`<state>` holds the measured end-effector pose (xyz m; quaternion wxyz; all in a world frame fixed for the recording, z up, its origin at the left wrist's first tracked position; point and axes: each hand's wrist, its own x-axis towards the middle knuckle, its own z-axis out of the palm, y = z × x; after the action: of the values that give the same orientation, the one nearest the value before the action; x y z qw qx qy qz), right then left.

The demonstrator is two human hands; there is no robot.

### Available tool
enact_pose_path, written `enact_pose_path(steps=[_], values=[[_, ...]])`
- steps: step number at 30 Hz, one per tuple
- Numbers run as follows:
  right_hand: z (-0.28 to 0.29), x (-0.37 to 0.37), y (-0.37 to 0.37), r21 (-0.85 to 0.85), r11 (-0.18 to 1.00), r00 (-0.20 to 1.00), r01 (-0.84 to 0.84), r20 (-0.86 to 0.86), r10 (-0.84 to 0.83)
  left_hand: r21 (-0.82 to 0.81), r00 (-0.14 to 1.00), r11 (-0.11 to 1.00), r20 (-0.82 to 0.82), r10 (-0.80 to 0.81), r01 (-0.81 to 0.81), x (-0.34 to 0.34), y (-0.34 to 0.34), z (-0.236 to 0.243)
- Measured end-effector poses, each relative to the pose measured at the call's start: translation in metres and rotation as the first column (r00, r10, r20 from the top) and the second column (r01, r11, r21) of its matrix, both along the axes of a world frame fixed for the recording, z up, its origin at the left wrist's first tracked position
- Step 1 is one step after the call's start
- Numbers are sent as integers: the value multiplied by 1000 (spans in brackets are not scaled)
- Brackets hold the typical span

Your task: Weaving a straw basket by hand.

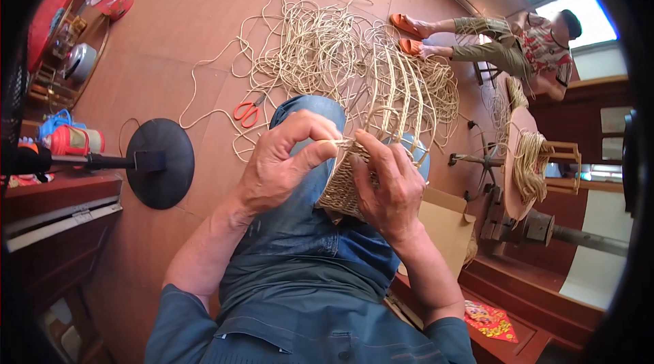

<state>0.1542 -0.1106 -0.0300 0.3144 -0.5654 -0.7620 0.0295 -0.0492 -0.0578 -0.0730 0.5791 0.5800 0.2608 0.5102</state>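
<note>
Over my jeans-clad lap lies a partly woven straw-coloured piece (340, 190), its body tightly woven and its long braided strands (402, 91) running away from me past my knees. My left hand (279, 163) is closed, thumb and forefinger pinching a cord at the upper edge of the weave. Close beside it, my right hand (394, 187) has its fingers closed on the woven piece near the same edge. Both sets of fingertips almost meet; the exact crossing of the cord between them is hidden.
A big tangle of cord (313, 50) covers the floor ahead, with orange-handled scissors (248, 112) beside it. At left stands a round black base (160, 163). At right, another person (504, 47) sits near a round board (521, 159) bearing coiled cord; a cardboard box (446, 228) is nearer.
</note>
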Motion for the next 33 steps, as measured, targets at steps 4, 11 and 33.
enact_pose_path(steps=[4,11,33], values=[[-3,-5,13,69,997,999,-27,29,25,-271,984,953,153,-95,134,-6,-3,-21],[-7,0,4,112,994,998,-3,-59,10,40,744,992,-659,114,-116,-33,-7,-21],[-62,45,-44,165,971,905,176,-416,-93,-2,696,975,-701,156,-221,-72,61,-25]])
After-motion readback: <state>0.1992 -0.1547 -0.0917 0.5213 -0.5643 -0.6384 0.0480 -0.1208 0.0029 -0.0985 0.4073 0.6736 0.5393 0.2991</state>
